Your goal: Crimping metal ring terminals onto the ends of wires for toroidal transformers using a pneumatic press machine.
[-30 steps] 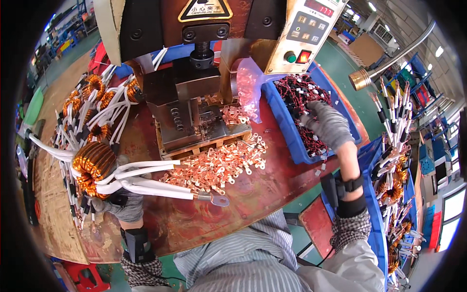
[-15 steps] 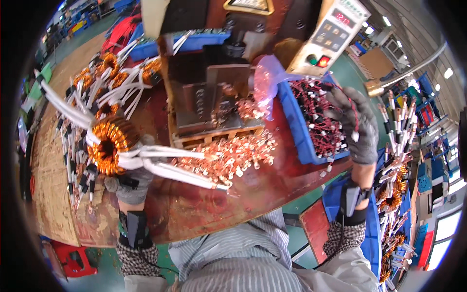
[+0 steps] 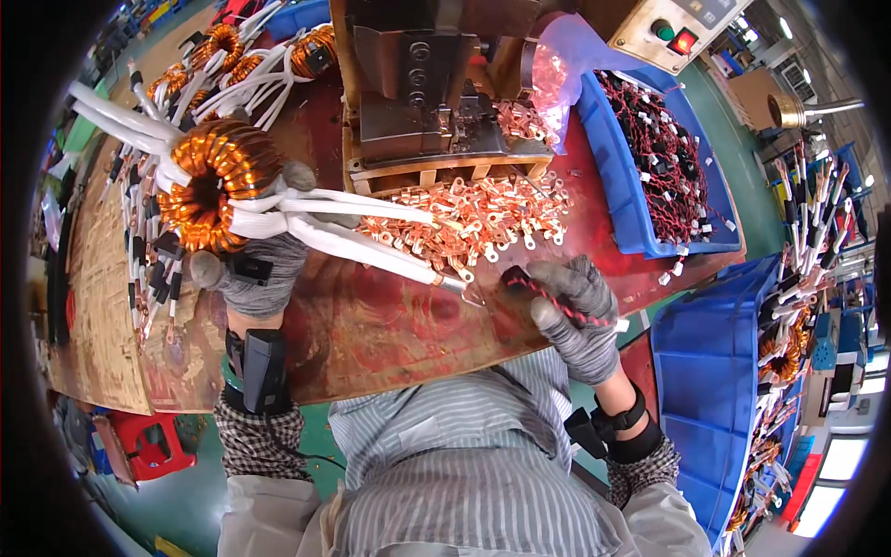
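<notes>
Several copper-wound toroidal coils lie at the far left of the workbench, their white leads overlapping. Nearer to us we record the held toroid, raised above the bench in the grey-gloved left hand. That hand is closed on the winding from beneath, thumb at the lower left and one fingertip at the right (its other fingers are largely hidden from us). Thick white-sleeved leads extend rightward from the toroid, across the near side of a heap of copper ring lugs. Behind the heap we observe a dark metal press on a slatted wooden base. Further right, the gloved right hand pinches a red-and-black twisted wire between thumb and fingers, its black end directed toward the lugs. Beyond that hand we note a blue bin holding similar twisted wires; a larger blue crate stands at the bench's right.
</notes>
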{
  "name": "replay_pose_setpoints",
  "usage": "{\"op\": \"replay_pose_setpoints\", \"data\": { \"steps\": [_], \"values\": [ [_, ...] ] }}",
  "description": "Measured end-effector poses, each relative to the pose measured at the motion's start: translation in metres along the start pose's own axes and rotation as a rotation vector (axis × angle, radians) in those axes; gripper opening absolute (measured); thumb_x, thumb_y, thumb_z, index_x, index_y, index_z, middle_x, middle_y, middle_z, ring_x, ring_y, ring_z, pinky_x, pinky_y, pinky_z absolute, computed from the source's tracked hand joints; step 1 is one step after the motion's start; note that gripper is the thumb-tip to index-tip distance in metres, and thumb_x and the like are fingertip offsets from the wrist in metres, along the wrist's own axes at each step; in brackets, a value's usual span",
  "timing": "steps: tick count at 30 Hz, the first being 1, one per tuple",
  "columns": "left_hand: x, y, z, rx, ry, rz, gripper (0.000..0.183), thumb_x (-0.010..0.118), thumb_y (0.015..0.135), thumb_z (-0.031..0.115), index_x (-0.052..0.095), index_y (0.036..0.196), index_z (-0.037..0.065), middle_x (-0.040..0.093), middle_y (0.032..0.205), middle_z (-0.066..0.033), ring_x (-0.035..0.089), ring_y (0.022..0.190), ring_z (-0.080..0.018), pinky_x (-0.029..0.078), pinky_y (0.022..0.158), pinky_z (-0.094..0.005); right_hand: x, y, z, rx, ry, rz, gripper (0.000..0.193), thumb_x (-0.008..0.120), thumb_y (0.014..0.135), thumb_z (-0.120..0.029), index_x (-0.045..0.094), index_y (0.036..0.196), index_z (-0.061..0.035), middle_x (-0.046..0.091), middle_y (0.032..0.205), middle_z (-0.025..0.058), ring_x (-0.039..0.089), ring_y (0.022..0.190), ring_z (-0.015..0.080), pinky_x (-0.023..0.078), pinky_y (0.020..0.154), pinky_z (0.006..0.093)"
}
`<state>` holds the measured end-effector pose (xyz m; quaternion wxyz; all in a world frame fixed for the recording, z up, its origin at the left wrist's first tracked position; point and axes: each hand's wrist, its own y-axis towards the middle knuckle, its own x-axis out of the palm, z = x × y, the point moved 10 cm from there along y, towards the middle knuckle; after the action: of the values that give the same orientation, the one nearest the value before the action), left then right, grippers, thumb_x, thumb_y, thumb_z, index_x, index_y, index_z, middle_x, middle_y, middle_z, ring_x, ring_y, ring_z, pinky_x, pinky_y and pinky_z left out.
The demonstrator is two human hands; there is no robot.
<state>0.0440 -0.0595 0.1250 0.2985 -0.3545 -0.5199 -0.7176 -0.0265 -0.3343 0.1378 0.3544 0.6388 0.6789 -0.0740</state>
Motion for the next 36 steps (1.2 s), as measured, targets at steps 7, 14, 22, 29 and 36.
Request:
{"op": "replay_pose_setpoints", "data": {
  "steps": [7,14,22,29,36],
  "values": [
    [-0.02,-0.012,0.005,0.047,0.344,0.234,0.099,0.072,0.058,0.053,0.028,0.127,-0.002,0.038,0.126,-0.0166,0.041,0.113,-0.0301,0.035,0.099,-0.0416,0.037,0.014,-0.006,-0.205,-0.651,-0.258,0.025,0.058,0.079,-0.028,0.062,0.095,-0.0093,0.058,0.078,0.01,0.056,0.073,0.0264,0.046,0.061,0.0362],
    [-0.029,-0.022,0.012,0.074,0.358,0.299,0.096,0.07,0.061,0.052,0.028,0.127,-0.002,0.038,0.126,-0.0169,0.041,0.113,-0.0304,0.035,0.099,-0.0418,0.014,0.026,0.002,0.34,0.432,-0.003,0.024,0.052,0.088,-0.023,0.058,0.102,-0.0035,0.063,0.082,0.0047,0.061,0.07,0.0133,0.048,0.063,0.0242],
    [-0.033,-0.021,0.007,0.052,0.375,0.324,0.092,0.068,0.064,0.052,0.029,0.127,-0.003,0.038,0.126,-0.0172,0.041,0.113,-0.0307,0.035,0.099,-0.0421,0.033,0.042,-0.015,0.194,0.396,-0.019,0.026,0.048,0.09,-0.022,0.055,0.107,-0.0032,0.062,0.085,0.0059,0.06,0.073,0.0104,0.049,0.067,0.0237],
    [-0.037,-0.035,0.006,0.045,0.384,0.373,0.089,0.065,0.067,0.052,0.029,0.127,-0.003,0.039,0.126,-0.0175,0.042,0.113,-0.031,0.035,0.1,-0.0423,0.026,0.042,-0.03,0.201,0.409,0.004,0.028,0.048,0.09,-0.023,0.055,0.106,-0.0014,0.062,0.09,0.0081,0.061,0.077,0.0131,0.049,0.07,0.025],
    [-0.039,-0.029,0.004,0.019,0.425,0.401,0.086,0.063,0.07,0.051,0.029,0.126,-0.004,0.039,0.126,-0.0178,0.042,0.113,-0.0313,0.035,0.1,-0.0425,0.014,0.046,-0.04,0.097,0.183,0.025,0.027,0.05,0.088,-0.022,0.057,0.105,-0.0015,0.063,0.088,0.0095,0.062,0.078,0.0155,0.049,0.071,0.0261]
  ]
}}
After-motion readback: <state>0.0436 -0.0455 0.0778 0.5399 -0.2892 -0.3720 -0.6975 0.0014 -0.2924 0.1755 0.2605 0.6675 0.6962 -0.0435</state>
